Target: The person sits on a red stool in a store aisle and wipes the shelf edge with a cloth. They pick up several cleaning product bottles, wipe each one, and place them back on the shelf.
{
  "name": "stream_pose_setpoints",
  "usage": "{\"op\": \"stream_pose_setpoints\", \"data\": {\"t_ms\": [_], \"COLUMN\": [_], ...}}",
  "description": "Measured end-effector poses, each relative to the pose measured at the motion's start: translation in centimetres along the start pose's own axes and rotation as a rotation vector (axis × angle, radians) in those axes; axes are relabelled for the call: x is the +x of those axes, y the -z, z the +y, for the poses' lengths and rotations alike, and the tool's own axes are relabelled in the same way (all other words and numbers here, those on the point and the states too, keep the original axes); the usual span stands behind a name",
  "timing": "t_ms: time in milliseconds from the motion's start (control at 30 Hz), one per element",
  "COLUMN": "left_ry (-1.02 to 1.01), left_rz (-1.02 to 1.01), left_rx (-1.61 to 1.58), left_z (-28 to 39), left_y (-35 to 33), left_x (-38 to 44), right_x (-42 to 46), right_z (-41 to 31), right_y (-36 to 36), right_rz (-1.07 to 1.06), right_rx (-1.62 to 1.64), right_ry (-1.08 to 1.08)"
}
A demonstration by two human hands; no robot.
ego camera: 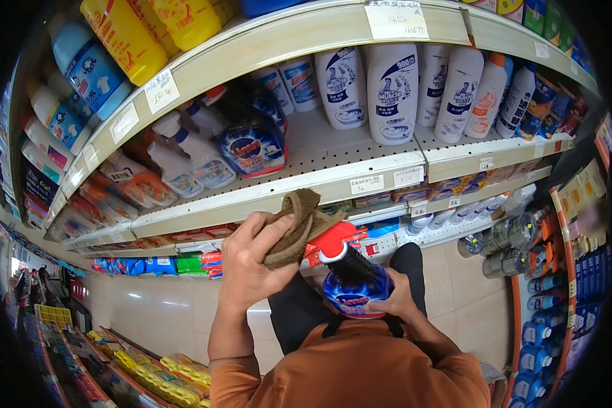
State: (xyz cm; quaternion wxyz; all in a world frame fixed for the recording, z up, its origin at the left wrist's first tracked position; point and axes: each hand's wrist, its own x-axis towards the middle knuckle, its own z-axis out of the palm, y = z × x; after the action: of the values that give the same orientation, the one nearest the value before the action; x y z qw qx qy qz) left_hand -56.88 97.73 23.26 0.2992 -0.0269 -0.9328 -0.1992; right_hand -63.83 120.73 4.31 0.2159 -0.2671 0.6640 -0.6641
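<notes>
My left hand (257, 257) grips a folded brown cloth (293, 229) and holds it up in front of the shelf edge. My right hand (395, 295) is wrapped around the lower body of a dark blue cleaner bottle (357, 288). The bottle tilts, with its red trigger head (336, 238) pointing up and left beside the cloth. Whether the cloth touches the red head I cannot tell. On the shelf ahead, similar dark blue bottles (252, 148) stand to the left of a bare stretch of perforated shelf board (313, 148).
White Mr Muscle bottles (392, 97) line the shelf to the right. Clear spray bottles (188, 158) stand further left. Yellow bottles (127, 41) fill the shelf above. Paper price tags (366, 184) hang on the shelf edge. Another rack (520, 326) borders the tiled floor (469, 290) at right.
</notes>
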Motion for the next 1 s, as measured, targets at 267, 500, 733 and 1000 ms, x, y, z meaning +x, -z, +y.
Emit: {"op": "stream_pose_setpoints", "data": {"t_ms": [267, 500, 733, 1000], "left_ry": [0.336, 0.394, 0.639, 0.469], "left_rz": [0.082, 0.127, -0.143, -0.614], "left_rx": [-0.180, -0.212, 0.531, 0.547], "left_z": [-2.7, -5.1, -10.5, -5.9], "left_y": [-2.5, -8.6, -16.6, -15.0], "left_x": [0.6, 9.9, 14.8, 15.6], "right_x": [-1.5, -2.5, -3.9, -4.2], "right_z": [0.2, 0.6, 0.0, 0.6], "right_y": [1.8, 5.2, 6.7, 8.5], "right_rz": [0.165, 0.329, 0.492, 0.594], "right_rx": [0.391, 0.434, 0.468, 0.441], "right_ry": [-0.155, -0.091, -0.058, -0.011]}}
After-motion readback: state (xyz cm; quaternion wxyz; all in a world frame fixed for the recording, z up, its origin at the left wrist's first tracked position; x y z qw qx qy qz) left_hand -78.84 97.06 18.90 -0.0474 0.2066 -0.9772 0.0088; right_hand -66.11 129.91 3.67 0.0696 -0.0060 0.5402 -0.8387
